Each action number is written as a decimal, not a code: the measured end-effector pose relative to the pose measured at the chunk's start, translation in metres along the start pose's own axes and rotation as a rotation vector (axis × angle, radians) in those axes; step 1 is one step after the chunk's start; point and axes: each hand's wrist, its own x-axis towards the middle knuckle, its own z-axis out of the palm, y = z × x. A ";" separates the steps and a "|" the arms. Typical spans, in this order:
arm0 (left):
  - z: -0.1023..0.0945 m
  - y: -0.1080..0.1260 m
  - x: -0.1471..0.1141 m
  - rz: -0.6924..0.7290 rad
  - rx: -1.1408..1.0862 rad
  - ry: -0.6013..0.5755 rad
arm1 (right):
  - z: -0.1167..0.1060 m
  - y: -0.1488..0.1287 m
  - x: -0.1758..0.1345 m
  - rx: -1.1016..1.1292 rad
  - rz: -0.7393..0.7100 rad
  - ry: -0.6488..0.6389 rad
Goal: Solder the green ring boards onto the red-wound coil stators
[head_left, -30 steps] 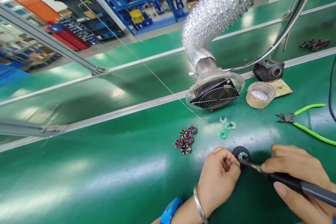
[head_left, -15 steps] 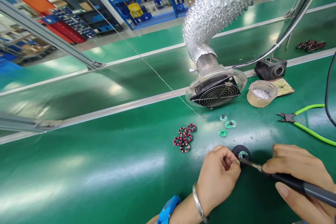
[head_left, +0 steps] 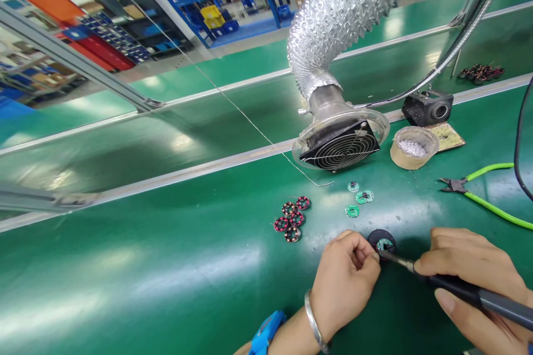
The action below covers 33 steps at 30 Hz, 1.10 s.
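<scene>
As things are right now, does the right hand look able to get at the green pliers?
Probably not as it is: the right hand holds the soldering iron. Otherwise the way looks free: the pliers lie open just beyond that hand, with nothing visible between.

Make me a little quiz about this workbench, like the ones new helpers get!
1. What tool does the right hand hold?
2. True or false: the green-handled cutters lie with their handles spread apart.
3. In the picture, where are the wire-wound rings compared with the loose round boards?
A) To the right
B) To the left
C) Stacked on top

Key: 1. What looks like a soldering iron; 2. True; 3. B
</scene>
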 end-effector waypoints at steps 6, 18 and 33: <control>0.001 0.001 0.001 -0.003 -0.008 0.000 | 0.000 0.001 0.000 -0.015 0.003 0.007; 0.000 0.000 -0.002 -0.007 -0.032 -0.007 | -0.002 -0.002 0.006 -0.044 -0.009 -0.001; -0.003 0.000 -0.002 -0.016 -0.044 0.000 | -0.014 0.000 0.006 -0.091 -0.026 -0.157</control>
